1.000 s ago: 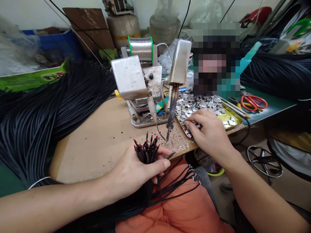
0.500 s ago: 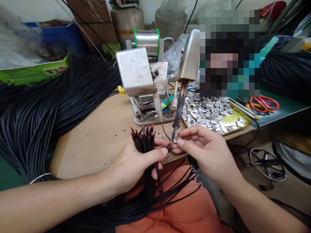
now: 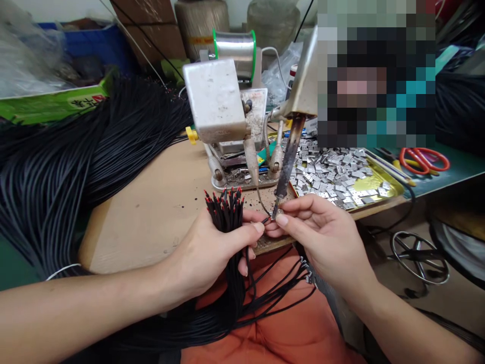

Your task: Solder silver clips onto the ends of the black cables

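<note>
Wires sit bunched in the clenched left hand, red tips up. Right hand pinches something tiny beside the iron. Many clips still fill the tray.

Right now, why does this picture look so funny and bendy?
In the head view, a blocky pixelated patch hides part of the scene, the wide lens stretches the left forearm, and the solder spool stays sharp under soft, even light.
</note>
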The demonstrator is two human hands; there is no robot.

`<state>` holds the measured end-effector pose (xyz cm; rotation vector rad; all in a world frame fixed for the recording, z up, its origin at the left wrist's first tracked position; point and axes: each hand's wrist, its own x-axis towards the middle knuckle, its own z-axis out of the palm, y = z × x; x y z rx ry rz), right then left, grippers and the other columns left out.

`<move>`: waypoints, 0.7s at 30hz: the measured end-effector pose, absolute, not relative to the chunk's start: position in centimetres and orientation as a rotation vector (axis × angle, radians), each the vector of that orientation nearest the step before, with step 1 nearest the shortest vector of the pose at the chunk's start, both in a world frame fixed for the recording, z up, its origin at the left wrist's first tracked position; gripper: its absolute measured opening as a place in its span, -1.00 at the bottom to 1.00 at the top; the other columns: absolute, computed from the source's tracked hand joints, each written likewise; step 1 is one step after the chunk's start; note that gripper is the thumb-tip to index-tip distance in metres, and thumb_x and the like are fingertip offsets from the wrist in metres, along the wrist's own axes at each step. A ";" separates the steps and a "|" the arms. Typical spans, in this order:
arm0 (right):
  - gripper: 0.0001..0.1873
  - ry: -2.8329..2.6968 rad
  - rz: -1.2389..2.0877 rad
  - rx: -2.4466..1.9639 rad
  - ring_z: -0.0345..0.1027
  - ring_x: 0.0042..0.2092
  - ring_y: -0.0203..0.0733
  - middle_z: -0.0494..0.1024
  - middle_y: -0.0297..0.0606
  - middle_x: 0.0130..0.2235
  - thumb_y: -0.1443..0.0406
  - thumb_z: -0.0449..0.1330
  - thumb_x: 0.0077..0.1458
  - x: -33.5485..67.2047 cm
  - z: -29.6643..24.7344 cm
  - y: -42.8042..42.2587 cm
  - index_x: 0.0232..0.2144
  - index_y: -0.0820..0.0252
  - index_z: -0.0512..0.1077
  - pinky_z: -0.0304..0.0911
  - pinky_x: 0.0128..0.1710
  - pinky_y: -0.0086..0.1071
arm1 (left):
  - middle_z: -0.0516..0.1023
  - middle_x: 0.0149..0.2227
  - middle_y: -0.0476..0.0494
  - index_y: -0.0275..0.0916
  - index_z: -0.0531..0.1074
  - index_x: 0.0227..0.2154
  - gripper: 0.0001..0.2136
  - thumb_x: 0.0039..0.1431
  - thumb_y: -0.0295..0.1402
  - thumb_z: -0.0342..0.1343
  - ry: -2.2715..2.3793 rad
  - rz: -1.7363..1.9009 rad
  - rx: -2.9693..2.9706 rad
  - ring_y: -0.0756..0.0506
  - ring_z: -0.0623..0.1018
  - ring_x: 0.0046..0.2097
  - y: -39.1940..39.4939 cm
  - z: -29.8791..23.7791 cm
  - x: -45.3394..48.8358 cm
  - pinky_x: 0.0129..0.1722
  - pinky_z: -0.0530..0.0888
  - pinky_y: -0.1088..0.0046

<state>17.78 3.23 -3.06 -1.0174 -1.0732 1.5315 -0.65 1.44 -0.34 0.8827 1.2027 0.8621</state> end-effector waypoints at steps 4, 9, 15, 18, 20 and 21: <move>-0.77 -1.059 1.527 -1.001 0.64 -0.34 -0.18 0.69 -0.27 -0.36 0.28 0.45 0.04 17.7 -3.1 3.2 -0.28 0.18 0.49 0.58 -0.22 -0.34 | 0.50 -0.56 0.00 -0.30 0.56 -0.21 -0.80 0.12 -0.34 0.31 1.186 0.859 0.876 0.03 0.47 -0.56 1.5 -0.4 -0.7 -0.66 0.47 0.61; -0.77 -1.066 1.524 -0.994 0.65 -0.33 -0.17 0.69 -0.27 -0.35 0.29 0.45 0.04 17.8 -3.2 3.0 -0.27 0.17 0.49 0.58 -0.21 -0.33 | 0.50 -0.57 0.01 -0.29 0.56 -0.21 -0.81 0.14 -0.34 0.31 1.167 0.859 0.876 0.04 0.47 -0.56 1.5 -0.4 -0.8 -0.66 0.48 0.62; -0.78 -1.055 1.522 -0.988 0.65 -0.33 -0.19 0.70 -0.28 -0.35 0.30 0.44 0.05 17.8 -3.1 3.0 -0.27 0.18 0.49 0.57 -0.23 -0.37 | 0.49 -0.57 0.02 -0.30 0.57 -0.22 -0.83 0.14 -0.37 0.30 1.150 0.859 0.881 0.04 0.48 -0.55 1.5 -0.3 -0.7 -0.66 0.48 0.64; -0.79 -1.057 1.514 -0.977 0.65 -0.34 -0.21 0.70 -0.29 -0.36 0.31 0.44 0.06 17.8 -3.1 3.1 -0.27 0.18 0.50 0.57 -0.24 -0.41 | 0.50 -0.56 0.01 -0.30 0.57 -0.22 -0.83 0.14 -0.37 0.30 1.154 0.861 0.886 0.04 0.48 -0.55 1.5 -0.3 -0.7 -0.66 0.48 0.64; -0.80 -1.065 1.502 -0.973 0.65 -0.35 -0.22 0.70 -0.28 -0.37 0.31 0.43 0.07 17.8 -3.2 3.1 -0.28 0.18 0.50 0.57 -0.24 -0.43 | 0.50 -0.56 0.01 -0.30 0.57 -0.22 -0.83 0.13 -0.37 0.31 1.158 0.868 0.886 0.05 0.48 -0.56 1.5 -0.4 -0.7 -0.66 0.48 0.63; -0.80 -1.068 1.498 -0.974 0.65 -0.35 -0.22 0.70 -0.28 -0.37 0.31 0.43 0.07 17.8 -3.2 3.1 -0.28 0.18 0.50 0.57 -0.25 -0.43 | 0.50 -0.56 0.01 -0.30 0.57 -0.22 -0.83 0.13 -0.38 0.31 1.159 0.870 0.887 0.05 0.47 -0.56 1.5 -0.4 -0.7 -0.66 0.48 0.63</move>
